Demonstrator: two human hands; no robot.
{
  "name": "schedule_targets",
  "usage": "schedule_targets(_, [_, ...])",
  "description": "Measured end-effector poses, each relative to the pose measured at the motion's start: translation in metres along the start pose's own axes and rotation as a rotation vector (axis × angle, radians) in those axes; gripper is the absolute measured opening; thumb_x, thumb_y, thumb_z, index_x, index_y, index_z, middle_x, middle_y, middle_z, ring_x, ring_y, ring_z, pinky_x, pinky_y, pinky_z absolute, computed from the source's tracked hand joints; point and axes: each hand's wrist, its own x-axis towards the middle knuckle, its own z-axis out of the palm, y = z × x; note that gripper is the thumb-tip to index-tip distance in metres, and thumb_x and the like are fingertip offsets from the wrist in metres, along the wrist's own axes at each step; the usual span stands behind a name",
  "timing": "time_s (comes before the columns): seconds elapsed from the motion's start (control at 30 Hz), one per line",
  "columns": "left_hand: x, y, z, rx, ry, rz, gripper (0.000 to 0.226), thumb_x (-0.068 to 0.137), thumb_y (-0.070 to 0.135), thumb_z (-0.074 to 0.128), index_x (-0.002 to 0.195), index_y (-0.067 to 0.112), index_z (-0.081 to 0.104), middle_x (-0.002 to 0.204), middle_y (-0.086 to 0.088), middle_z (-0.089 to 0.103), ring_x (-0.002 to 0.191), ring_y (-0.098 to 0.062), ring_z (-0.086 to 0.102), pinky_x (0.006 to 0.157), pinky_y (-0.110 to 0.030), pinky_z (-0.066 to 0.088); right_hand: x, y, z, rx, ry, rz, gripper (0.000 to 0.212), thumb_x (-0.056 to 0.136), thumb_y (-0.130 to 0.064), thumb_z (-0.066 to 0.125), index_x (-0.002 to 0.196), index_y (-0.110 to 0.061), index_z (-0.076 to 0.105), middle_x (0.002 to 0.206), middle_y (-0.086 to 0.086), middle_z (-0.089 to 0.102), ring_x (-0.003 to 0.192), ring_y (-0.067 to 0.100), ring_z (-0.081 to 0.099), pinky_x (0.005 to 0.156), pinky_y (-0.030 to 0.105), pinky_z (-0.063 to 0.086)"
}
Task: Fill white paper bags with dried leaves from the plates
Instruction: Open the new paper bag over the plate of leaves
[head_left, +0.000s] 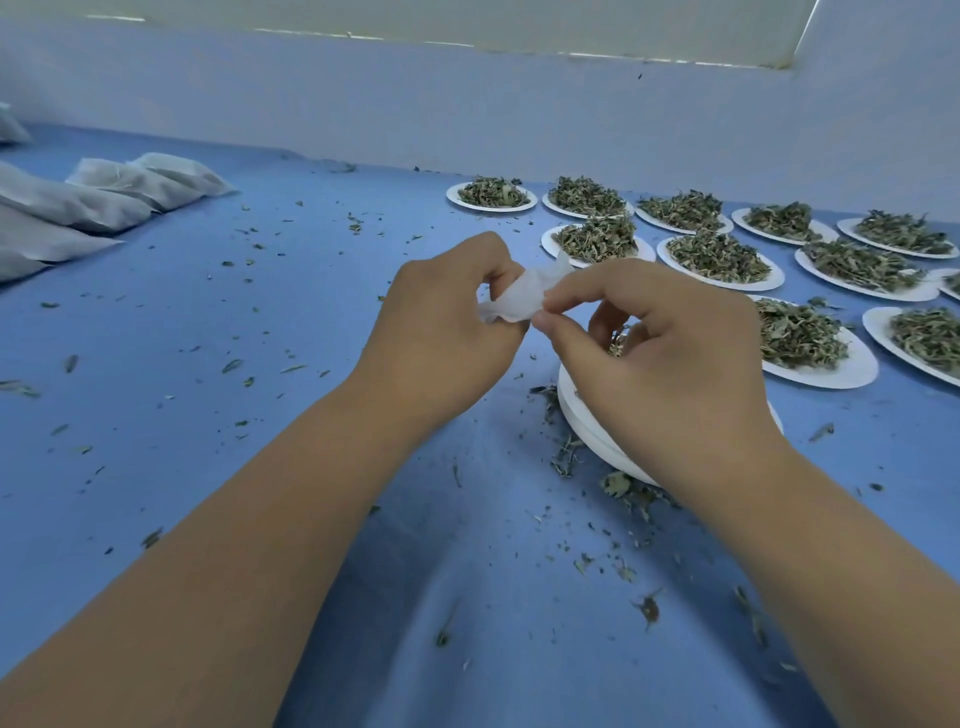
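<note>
The left hand (441, 322) and right hand (660, 353), fingers curled, pinched a thin, crumpled white paper bag (519, 299) slanting lower-left to upper-right.

The left forearm (249, 530) and the right forearm (841, 561) are stretching forward from the bottom corners, angling in toward each other. The left hand (441, 322) is showing its back to the camera, its fingers curling inward and gripping one end of a small crumpled white paper bag (511, 301). The right hand (660, 358) is facing it from the other side, thumb and forefinger pinching the bag's near edge, while its other fingers are curling loosely under the palm. Both hands are hovering close together, knuckles up.
</note>
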Motion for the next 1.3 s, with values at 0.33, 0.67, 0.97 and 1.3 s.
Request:
schedule_targets(0.33, [-0.001, 0.000, -0.002, -0.076, -0.211, -0.034, 0.055, 0.078, 0.023, 0.067, 0.126, 0.039, 0.046, 0.084, 0.033, 0.056, 0.079, 0.006, 0.054, 0.062, -0.008, 0.039, 0.001, -0.007, -0.006, 0.166, -0.136, 0.064, 0.015, 0.083, -0.030, 0.077, 0.093, -0.035, 0.067, 0.092, -0.023, 0.068, 0.063, 0.007, 0.062, 0.058, 0.009, 0.037])
schedule_targets(0.67, [-0.002, 0.008, 0.002, 0.131, -0.180, 0.174, 0.031, 0.074, 0.033, 0.059, 0.104, 0.034, 0.054, 0.097, 0.017, 0.054, 0.095, -0.003, 0.051, 0.077, -0.013, 0.038, 0.000, -0.007, -0.008, 0.043, -0.346, 0.026, 0.021, 0.089, -0.031, 0.072, 0.077, -0.014, 0.068, 0.087, -0.007, 0.066, 0.067, 0.000, 0.056, 0.059, 0.011, 0.036])
schedule_targets(0.97, [-0.006, 0.007, -0.002, -0.081, -0.315, 0.122, 0.106, 0.076, 0.027, 0.076, 0.155, 0.047, 0.008, 0.148, 0.021, 0.037, 0.137, -0.003, 0.038, 0.104, -0.028, 0.039, -0.002, -0.008, -0.008, -0.051, -0.335, 0.020, 0.019, 0.086, -0.040, 0.067, 0.075, -0.029, 0.056, 0.075, -0.012, 0.051, 0.080, -0.002, 0.051, 0.065, 0.008, 0.033])
schedule_targets(1.3, [-0.011, 0.014, 0.003, -0.221, -0.420, 0.150, 0.083, 0.079, 0.021, 0.065, 0.154, 0.026, 0.031, 0.119, 0.008, 0.062, 0.106, -0.006, 0.062, 0.090, -0.022, 0.050, -0.001, -0.011, -0.010, -0.073, -0.487, -0.024, 0.026, 0.084, -0.042, 0.056, 0.064, -0.027, 0.051, 0.079, -0.014, 0.055, 0.079, 0.000, 0.049, 0.063, 0.013, 0.035])
